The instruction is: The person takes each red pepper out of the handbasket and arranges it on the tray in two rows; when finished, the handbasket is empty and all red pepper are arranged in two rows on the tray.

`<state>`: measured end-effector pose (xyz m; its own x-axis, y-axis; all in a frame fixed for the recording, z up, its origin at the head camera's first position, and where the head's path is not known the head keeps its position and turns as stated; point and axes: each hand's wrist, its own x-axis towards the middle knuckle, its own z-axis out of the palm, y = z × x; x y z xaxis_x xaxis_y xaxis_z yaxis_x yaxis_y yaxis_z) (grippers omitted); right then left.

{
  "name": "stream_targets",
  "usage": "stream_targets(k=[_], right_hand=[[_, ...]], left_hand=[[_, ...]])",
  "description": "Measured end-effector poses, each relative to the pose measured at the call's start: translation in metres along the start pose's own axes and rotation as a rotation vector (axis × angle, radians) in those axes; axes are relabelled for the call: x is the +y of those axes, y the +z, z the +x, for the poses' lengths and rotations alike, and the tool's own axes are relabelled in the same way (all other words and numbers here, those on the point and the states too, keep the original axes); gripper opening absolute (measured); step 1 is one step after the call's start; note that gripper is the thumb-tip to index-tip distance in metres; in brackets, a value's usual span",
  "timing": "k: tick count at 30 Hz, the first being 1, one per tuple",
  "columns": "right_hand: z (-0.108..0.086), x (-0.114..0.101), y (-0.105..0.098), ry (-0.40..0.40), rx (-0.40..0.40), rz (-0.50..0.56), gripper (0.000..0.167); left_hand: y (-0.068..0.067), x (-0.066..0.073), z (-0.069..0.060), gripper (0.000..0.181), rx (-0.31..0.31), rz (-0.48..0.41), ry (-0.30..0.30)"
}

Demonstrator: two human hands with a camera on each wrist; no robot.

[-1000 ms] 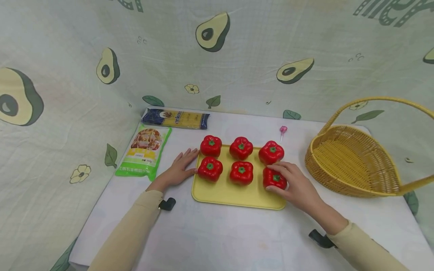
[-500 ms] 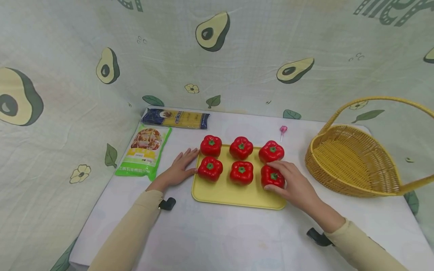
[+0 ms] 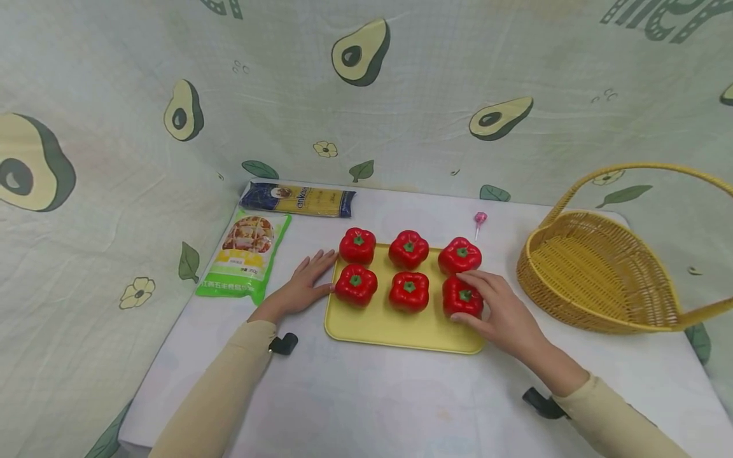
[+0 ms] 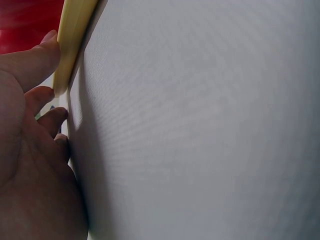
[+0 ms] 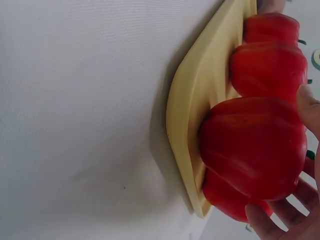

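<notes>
Several red bell peppers stand on a yellow tray in two rows, green stems up. My right hand holds the front right bell pepper, thumb at its near side and fingers round its far side. That same bell pepper sits at the tray's corner in the right wrist view, with my right hand curved about it. At the tray's left edge, my left hand lies with fingers extended. In the left wrist view, the thumb of my left hand touches the tray's rim.
A yellow wicker basket with a tall handle stands right of the tray. Behind the tray lies a pink lollipop. A spaghetti packet and a green food bag lie at the back left, before a printed cloth backdrop.
The front right bell pepper has shifted slightly left and away from me, with my right hand round it. My left hand has stayed in place.
</notes>
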<state>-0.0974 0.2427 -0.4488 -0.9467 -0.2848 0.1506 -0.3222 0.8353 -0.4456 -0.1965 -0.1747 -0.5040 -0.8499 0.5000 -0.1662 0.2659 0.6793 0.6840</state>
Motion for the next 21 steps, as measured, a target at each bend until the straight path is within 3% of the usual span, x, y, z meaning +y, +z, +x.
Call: stream_targets(k=[13,21], right_hand=[[-0.006,0.009,-0.007,-0.015,0.045,-0.025,0.075],[-0.01,0.017,-0.021,0.043,0.014,-0.024,0.062]], left_hand=[[0.001,-0.006,0.003,0.076,-0.004,0.005,0.022],[0.0,-0.004,0.001,0.076,-0.001,-0.019,-0.014]])
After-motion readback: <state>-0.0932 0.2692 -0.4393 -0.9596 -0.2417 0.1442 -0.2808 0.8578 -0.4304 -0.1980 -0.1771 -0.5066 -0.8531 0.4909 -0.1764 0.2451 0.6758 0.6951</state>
